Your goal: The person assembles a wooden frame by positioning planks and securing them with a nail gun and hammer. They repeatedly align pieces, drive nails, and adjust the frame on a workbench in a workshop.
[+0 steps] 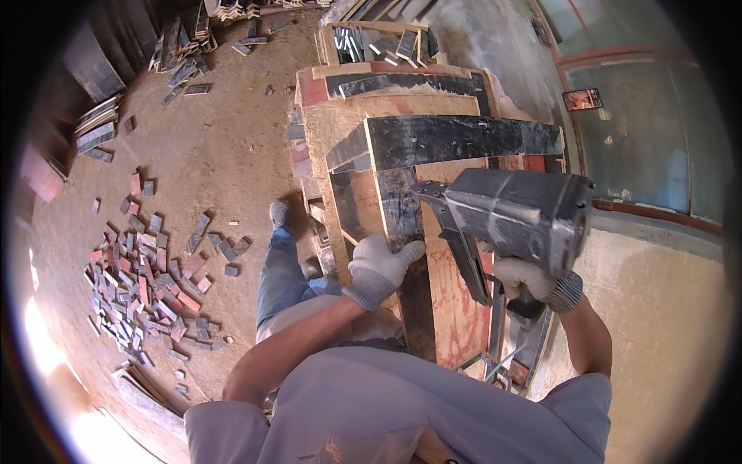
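Centre frame: a dark strip lies on the bench, its long axis running up-down. The left hand, gloved, presses flat on the strip's lower part. The right hand grips a nail gun, whose nose meets the strip just right of and above the left hand.

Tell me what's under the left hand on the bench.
The left hand presses on a dark upright strip lying on a reddish-brown panel. The glove covers the strip's surface beneath it.
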